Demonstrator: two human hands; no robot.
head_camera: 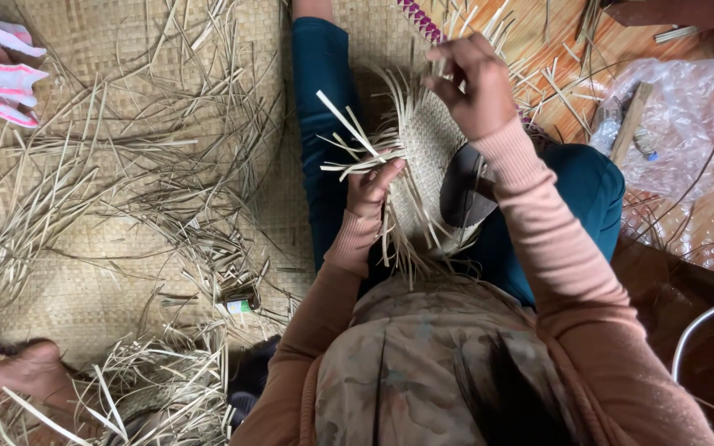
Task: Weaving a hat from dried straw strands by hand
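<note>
Two hands are on the weave: our left hand [371,183] pinches the loose strips at the edge of the half-woven straw piece [425,161] on our lap, while our right hand [473,83] pulls one strand [444,49] upward, which next needs tucking across its neighbours.

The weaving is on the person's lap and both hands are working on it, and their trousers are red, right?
Not quite. The head view shows the trousers are teal, not red. The weaving does rest on the lap, with the left hand and right hand on its strips.
</note>
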